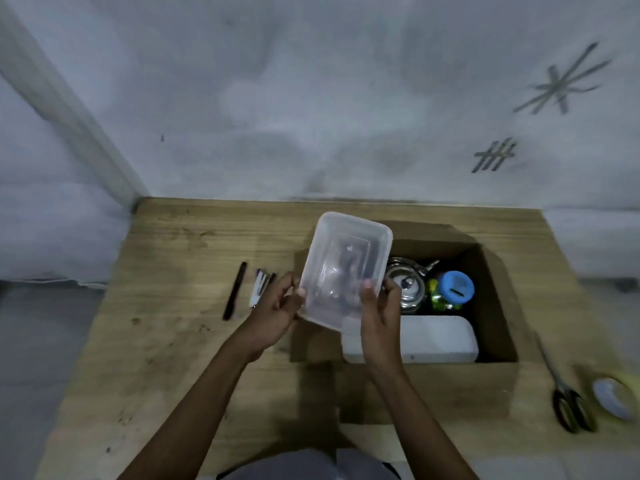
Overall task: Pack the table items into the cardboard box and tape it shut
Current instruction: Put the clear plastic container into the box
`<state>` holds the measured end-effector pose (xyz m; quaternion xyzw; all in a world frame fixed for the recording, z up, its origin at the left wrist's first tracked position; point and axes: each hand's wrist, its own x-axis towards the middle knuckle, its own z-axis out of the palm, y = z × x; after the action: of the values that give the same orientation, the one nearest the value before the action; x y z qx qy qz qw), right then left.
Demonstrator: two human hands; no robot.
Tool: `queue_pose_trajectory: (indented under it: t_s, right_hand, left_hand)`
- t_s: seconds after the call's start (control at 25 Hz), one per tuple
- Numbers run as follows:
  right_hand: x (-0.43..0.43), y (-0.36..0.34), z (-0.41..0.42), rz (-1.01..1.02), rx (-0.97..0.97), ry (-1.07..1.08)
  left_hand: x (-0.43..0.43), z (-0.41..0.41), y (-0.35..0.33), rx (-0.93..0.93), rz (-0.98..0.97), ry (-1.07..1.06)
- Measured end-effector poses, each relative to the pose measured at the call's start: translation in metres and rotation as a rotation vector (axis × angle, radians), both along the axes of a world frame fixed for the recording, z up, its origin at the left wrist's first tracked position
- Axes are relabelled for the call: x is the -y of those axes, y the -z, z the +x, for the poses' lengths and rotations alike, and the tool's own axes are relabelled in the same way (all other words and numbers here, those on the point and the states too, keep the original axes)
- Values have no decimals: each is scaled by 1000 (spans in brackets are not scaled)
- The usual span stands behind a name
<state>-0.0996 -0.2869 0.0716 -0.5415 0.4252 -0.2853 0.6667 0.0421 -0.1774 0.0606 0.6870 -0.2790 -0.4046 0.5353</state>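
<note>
Plastic container (346,268), clear, tilted above cardboard box (450,389) left edge; we hold it two-handed for steady lowering: left hand (277,308) grips left side, right hand (381,310) fingers (369,286) curl round right rim. Inside box: steel kettle (408,289), blue-lidded jar (455,287), white case (436,339). Little room left, we judge; tight fit. Left of box on bench (166,341): black pen (235,291), small silvery item (260,287). Right of box: scissors (568,400), tape roll (613,398).

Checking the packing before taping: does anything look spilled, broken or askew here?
Nothing stands out: the left hand and right hand hold the clear container tilted over the cardboard box.
</note>
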Motion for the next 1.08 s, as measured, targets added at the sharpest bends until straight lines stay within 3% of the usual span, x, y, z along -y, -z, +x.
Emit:
queue_pose_trajectory:
  t_s: [0.24, 0.32, 0.4, 0.52, 0.64, 0.72, 0.92, 1.08]
  right_hand:
    - [49, -6, -73, -2, -70, 313]
    - [72, -7, -97, -51, -103, 325]
    - [90, -7, -112, -74, -160, 293]
    - [101, 0, -128, -6, -177, 411]
    - [100, 12, -136, -5, -368, 574]
    - [99, 17, -134, -89, -511, 610]
    - [94, 12, -126, -290, -801, 496]
    - [85, 21, -120, -279, -1159, 460]
  left_hand:
    - [55, -23, -13, 50, 20, 413]
    - [75, -35, -10, 99, -5, 441]
    - [93, -48, 0, 122, -57, 335]
    - [104, -59, 34, 412, -90, 124]
    - [90, -69, 66, 840, 22, 165]
    - [84, -75, 72, 950, 63, 211]
    - [84, -77, 67, 934, 108, 127]
    - [80, -79, 64, 661, 233, -122]
